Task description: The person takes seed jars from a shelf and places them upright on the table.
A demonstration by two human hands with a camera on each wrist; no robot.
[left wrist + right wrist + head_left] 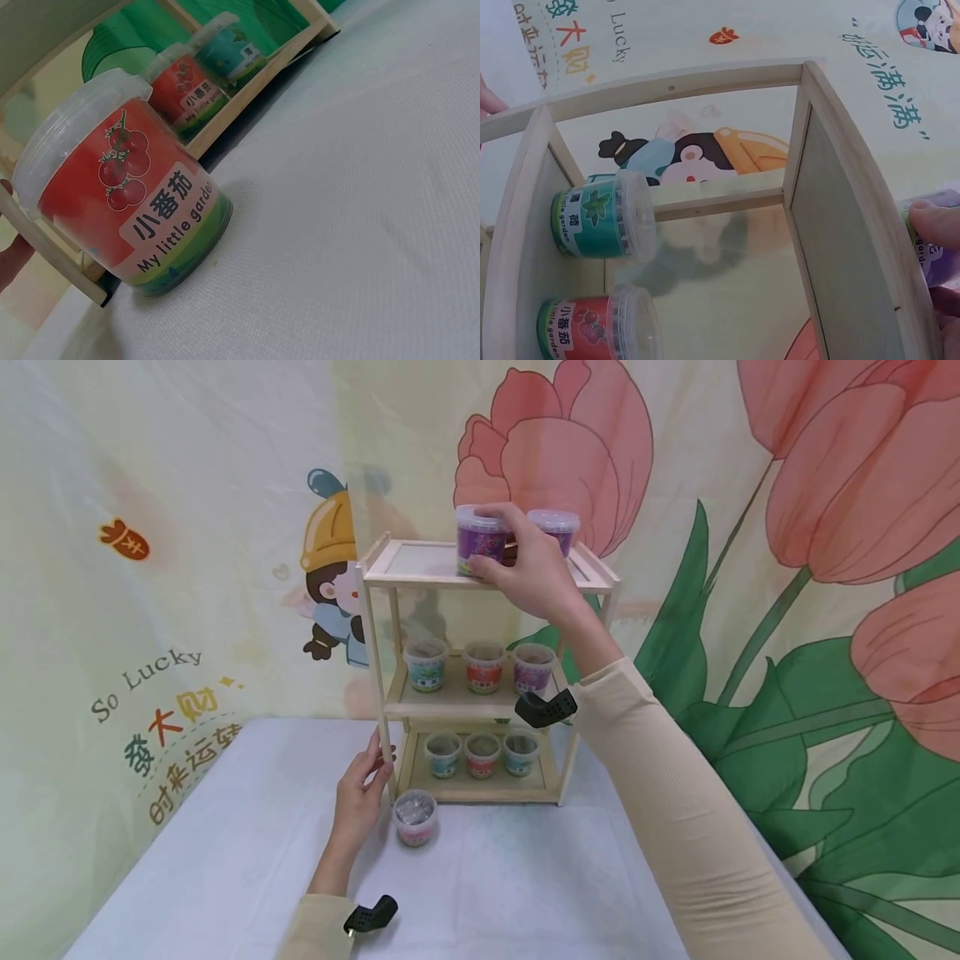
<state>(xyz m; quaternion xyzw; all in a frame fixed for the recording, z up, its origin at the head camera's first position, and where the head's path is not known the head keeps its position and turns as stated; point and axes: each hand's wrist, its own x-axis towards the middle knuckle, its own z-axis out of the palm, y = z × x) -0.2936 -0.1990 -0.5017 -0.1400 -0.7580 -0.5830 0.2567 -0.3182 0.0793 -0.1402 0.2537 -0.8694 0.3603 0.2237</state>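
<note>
- The right hand (pixel 536 572) is grasping a purple tub (pixel 480 539), thumb below and fingers curling over its lid, and the grip is holding it upright at the front edge of the wooden shelf (pixel 420 578) top tier.
- A second purple tub (pixel 555 529) is standing just behind the grip.
- The left hand (pixel 362 793) is pinching the shelf's front post, far below; a red tub (pixel 415 817) is sitting just beside it on the white table (pixel 225 860).
</note>
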